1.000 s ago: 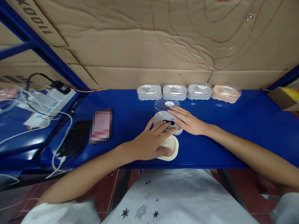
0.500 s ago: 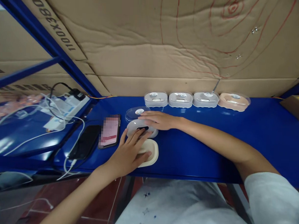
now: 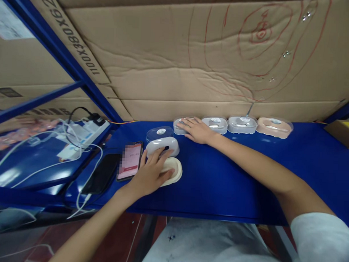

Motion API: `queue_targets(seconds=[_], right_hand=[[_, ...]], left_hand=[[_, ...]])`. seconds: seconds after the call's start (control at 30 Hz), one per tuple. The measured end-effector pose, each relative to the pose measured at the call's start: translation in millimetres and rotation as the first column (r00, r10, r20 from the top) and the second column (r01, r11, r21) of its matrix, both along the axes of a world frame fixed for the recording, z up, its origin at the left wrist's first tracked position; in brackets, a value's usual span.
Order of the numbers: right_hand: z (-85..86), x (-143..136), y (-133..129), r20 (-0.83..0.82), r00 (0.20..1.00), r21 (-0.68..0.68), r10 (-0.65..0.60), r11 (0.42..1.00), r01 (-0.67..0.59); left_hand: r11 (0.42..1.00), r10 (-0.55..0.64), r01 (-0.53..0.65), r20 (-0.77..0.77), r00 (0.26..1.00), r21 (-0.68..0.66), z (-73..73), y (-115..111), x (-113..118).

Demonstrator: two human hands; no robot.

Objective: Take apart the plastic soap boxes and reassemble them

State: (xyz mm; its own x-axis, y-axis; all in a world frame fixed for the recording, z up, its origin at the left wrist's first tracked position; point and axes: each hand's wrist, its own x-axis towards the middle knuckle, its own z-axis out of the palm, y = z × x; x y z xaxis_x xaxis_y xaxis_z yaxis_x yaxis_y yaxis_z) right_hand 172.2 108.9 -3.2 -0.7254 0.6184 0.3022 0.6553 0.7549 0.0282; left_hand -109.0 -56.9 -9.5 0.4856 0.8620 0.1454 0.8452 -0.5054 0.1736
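Observation:
My left hand [image 3: 148, 175] rests on a pale grey oval cover [image 3: 172, 144] that has a dark opening. Its fingers are spread over the cover, and the thumb lies in a shallow cream oval tray [image 3: 178, 170] in front of it. Just behind the cover is a clear plastic lid [image 3: 153, 135] with a round sticker. My right hand [image 3: 199, 131] is stretched out over the leftmost grey box [image 3: 178, 127] of the back row, fingers apart. It partly hides this box; whether the fingers press on it, I cannot tell.
Along the back stand more clear-lidded boxes, two grey [image 3: 242, 125] and one peach [image 3: 274, 128]. Left of my hand lie a lit phone [image 3: 130, 160] and a black device [image 3: 101, 174] with a white cable. A power strip [image 3: 82, 139] and a cardboard wall [image 3: 153, 84] border the table.
My right hand has moved from the clear lid and grey cover, back and to the right, over the leftmost box. My left hand stays on the cover and tray. The view has tilted slightly.

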Motion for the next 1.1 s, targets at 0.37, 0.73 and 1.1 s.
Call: queue_targets(seconds=[0.37, 0.73, 1.1], right_hand=[[0.0, 31.8, -3.1, -0.016, 1.0, 0.042, -0.018, 0.999, 0.019], [-22.8, 57.2, -16.2, -0.146, 0.987, 0.059, -0.063, 0.996, 0.072], [-33.1, 61.4, -12.2, -0.233, 0.972, 0.064, -0.021, 0.997, 0.037]], left_hand=[[0.991, 0.127, -0.128, -0.024, 0.992, -0.025, 16.7, 54.5, 5.1], [0.899, 0.427, -0.431, -0.065, 0.902, -0.079, 15.6, 118.0, 37.6], [0.924, 0.381, -0.383, -0.093, 0.92, -0.007, 17.7, 109.6, 63.5]])
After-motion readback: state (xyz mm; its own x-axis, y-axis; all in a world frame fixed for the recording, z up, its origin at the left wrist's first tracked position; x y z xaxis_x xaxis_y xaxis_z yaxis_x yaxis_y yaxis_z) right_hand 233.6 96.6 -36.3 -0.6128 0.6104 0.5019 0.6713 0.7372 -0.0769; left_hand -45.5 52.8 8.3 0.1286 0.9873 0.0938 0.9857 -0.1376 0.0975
